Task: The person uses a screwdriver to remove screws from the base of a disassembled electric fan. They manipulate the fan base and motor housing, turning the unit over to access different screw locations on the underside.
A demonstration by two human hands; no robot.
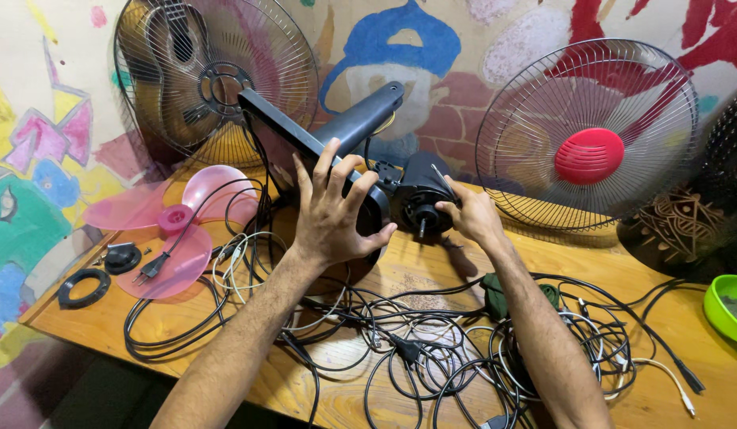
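Note:
A dark grey fan body (360, 119) lies tilted on the wooden table (90, 318), its black motor (422, 195) with the bare shaft pointing toward me. My left hand (332, 208) is spread over the fan's neck housing and grips it. At the right side of the motor, my right hand (470, 216) pinches a thin tool or wire against the casing; I cannot tell which. A pink fan blade (174, 230) lies flat at the left.
Two wire fan guards lean on the painted wall, one at the back left (213, 75) and one with a red hub (587, 135) at the right. Tangled black and white cables (432, 342) cover the table front. Black rings (84, 286) sit far left, a green bowl (727, 306) far right.

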